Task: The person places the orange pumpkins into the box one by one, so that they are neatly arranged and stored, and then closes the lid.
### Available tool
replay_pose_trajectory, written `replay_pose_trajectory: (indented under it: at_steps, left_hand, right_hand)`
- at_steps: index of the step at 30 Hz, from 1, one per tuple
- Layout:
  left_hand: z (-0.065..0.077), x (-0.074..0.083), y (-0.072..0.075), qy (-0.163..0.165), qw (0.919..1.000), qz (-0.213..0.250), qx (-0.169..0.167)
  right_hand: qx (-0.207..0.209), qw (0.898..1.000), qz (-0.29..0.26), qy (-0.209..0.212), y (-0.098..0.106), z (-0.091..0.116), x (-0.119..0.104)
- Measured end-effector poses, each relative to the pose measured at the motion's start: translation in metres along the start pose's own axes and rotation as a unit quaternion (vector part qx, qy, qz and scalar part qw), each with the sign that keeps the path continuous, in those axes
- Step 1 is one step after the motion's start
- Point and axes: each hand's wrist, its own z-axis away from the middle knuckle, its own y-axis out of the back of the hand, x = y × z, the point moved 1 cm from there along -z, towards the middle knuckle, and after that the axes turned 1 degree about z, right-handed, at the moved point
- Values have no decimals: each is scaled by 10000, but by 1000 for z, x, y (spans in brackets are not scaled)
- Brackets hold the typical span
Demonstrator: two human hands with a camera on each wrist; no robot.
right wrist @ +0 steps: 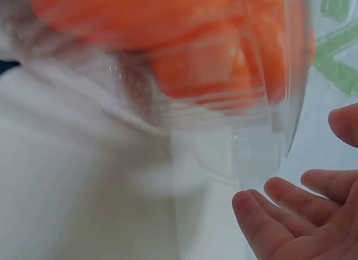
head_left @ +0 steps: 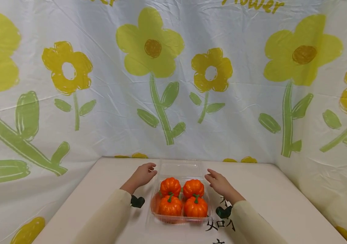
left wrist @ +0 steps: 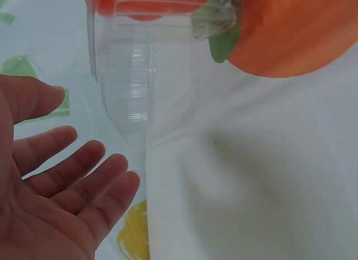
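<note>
A clear plastic clamshell box [head_left: 178, 218] stands on the table with its lid [head_left: 181, 169] folded back toward the far edge. Inside sit several small orange pumpkins with green stems, among them a front left pumpkin [head_left: 170, 206] and a front right pumpkin [head_left: 196, 206]. To the left of the box is my left hand [head_left: 143, 174], its fingers spread and holding nothing. My right hand [head_left: 220, 184] hovers at the opposite side, fingers extended, also holding nothing. Both wrist views show a gap between the fingertips and the clear plastic.
The pale table [head_left: 262, 193] carries black written characters [head_left: 217, 224] beside the box's right front corner. A white curtain [head_left: 240, 135] printed with yellow flowers hangs behind and along both sides. Dark green pieces show near each wrist, such as the left one [head_left: 137, 201].
</note>
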Motion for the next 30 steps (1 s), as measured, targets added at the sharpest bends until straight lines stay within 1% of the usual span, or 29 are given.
replay_pose_trajectory:
  at_steps: [6, 10, 17, 23, 27, 30]
  left_hand:
    - [-9, -9, -5, 281, 9995, 62, -98]
    - [-13, -14, -9, 446, 9987, 94, -230]
    - [-17, -21, -15, 597, 9972, 177, -407]
    - [-18, -18, -16, 741, 9951, 349, -553]
    - [-18, -15, -17, 884, 9932, 439, -618]
    - [-18, -14, -16, 880, 9932, 461, -611]
  right_hand:
    - [55, 9999, 83, -100, 0, -10, 6]
    - [100, 9997, 182, -151, -1, -14, 8]
    - [93, 9995, 143, -255, -4, -23, 13]
    - [13, 9992, -30, -404, -5, -29, 15]
    - [-54, 9989, -53, -467, -6, -29, 14]
    - [-37, 9989, -96, -458, -6, -29, 14]
